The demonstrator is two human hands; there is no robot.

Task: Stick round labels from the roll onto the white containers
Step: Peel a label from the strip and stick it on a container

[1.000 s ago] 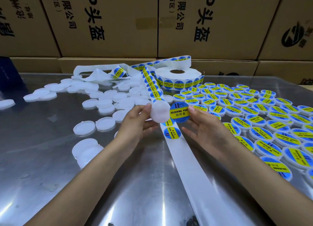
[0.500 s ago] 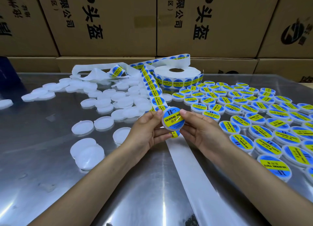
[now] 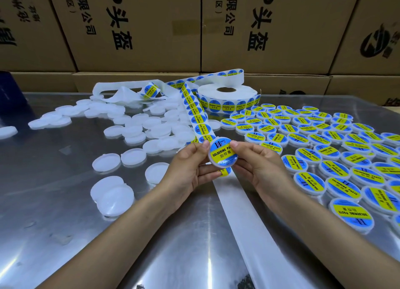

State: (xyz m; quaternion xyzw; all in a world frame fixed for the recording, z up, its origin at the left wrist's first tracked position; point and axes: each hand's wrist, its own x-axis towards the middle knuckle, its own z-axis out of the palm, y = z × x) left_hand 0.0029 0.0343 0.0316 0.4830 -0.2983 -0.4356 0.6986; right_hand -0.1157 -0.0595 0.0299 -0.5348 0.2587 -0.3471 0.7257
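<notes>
**Q:** Head cam check, what's being held and by which hand?

**A:** One white container (image 3: 223, 154) is gripped by both. It's pinched on its left edge by the left hand (image 3: 190, 167), thumb on top and fingers curled underneath, and on its right edge by the right hand (image 3: 259, 167) the same way. A blue and yellow round label (image 3: 224, 153) is stuck on its face, tilted toward the camera.

**Q:** And where's that relative to the label roll?

**A:** The label roll (image 3: 227, 98) is lying flat well behind it. A strip of labels (image 3: 198, 117) is run from the roll down to the held container, and bare backing paper (image 3: 242, 219) is trailed nearer than it. Unlabelled containers (image 3: 134, 132) are scattered left of the roll, labelled containers (image 3: 324, 150) laid out right of it, all on the shiny metal table (image 3: 65, 234).
</notes>
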